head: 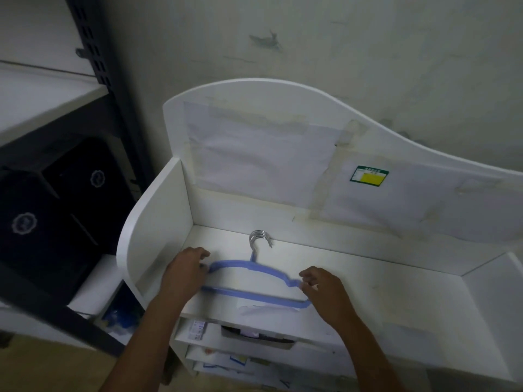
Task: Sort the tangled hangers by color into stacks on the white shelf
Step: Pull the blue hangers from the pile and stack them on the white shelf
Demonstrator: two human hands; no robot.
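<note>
Okay, both my hands are on the blue hangers (254, 281), squaring them up on the top of the white shelf (382, 295). My left hand (185, 271) has its grip curled round the left shoulder end, fingertips hooked over the upper bar. My right hand (322, 287) pinches the right end near the notch, thumb and fingers closed on the rim. The blue bars look doubled and there are several metal hooks (259, 239) bunched together, so I judge this is a small stack, not one hanger; the exact count I cannot tell.

To do this well, I'd press both ends inward and down together so the bars line up flush, then nudge the hooks so they nest and all point the same way toward the back panel (254, 154). Keep the stack toward the left side wall (158, 222), leaving the bare shelf to the right for other colours. Let go gently, one hand at a time, so nothing fans out.

Lower shelves (254, 343) under my wrists hold papers and small boxes. Farther back, a green-and-yellow sticker (369, 175) sits on the panel.
</note>
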